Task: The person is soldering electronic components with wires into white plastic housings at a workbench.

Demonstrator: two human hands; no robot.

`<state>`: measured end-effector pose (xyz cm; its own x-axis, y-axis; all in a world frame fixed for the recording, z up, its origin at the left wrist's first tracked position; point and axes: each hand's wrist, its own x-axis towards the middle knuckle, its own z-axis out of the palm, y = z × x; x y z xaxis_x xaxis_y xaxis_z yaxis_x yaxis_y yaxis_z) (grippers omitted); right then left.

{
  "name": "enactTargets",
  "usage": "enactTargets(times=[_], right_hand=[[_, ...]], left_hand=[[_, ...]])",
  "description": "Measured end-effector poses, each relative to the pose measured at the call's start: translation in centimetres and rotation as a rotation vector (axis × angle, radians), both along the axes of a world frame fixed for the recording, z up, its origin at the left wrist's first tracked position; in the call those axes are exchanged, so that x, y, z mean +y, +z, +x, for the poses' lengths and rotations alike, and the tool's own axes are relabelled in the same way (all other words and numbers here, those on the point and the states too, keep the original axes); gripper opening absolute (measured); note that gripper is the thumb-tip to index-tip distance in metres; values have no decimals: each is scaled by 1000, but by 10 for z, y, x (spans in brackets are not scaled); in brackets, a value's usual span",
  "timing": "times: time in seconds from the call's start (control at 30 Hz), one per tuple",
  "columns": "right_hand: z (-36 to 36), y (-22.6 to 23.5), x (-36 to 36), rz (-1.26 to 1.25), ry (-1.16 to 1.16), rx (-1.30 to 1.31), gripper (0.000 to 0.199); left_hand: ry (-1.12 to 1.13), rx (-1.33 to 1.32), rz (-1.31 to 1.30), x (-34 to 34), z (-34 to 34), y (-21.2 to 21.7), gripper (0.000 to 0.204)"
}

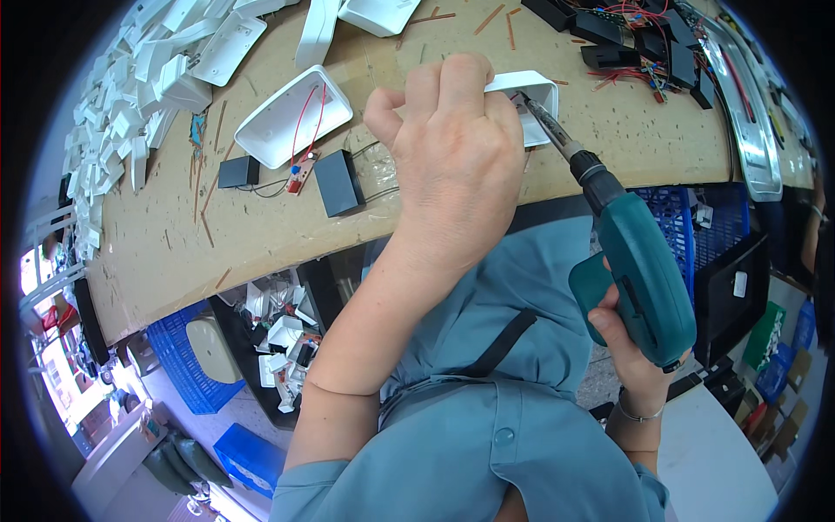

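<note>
My left hand [457,152] is closed over a small white plastic housing [537,132] at the table's near edge, hiding much of it. In my right hand [619,339] is a teal soldering gun [642,265], its fingers wrapped round the handle. The gun's metal tip reaches into the housing, beside my left fingers. Left of my left hand lies an open white shell [261,130] with two red wires across it. Those wires run to a small circuit board [300,172] between two black boxes [339,183].
White plastic shells [130,113] are heaped at the far left of the table [174,261]. Black boxes with red wires [644,48] pile up at the far right, by a metal tray [748,113]. Under the table stand a bin of white parts [283,339] and blue baskets [670,222].
</note>
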<state>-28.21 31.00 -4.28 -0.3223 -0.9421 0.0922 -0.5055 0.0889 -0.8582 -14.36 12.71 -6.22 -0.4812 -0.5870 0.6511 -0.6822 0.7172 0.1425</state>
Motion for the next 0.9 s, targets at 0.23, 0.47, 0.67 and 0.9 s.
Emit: enactTargets(times=[0.23, 0.47, 0.67, 0.9], right_hand=[[4, 2, 1, 11, -51, -122, 40], [0, -5, 6, 3, 2, -184, 45], [0, -4, 8, -41, 21, -261, 55], [3, -7, 14, -180, -62, -402, 67]], left_hand=[[-7, 6, 14, 0, -1, -1, 10], [-2, -11, 5, 0, -1, -1, 10], [-6, 13, 21, -1, -1, 0, 9], [62, -33, 65, -3, 2, 3, 6]])
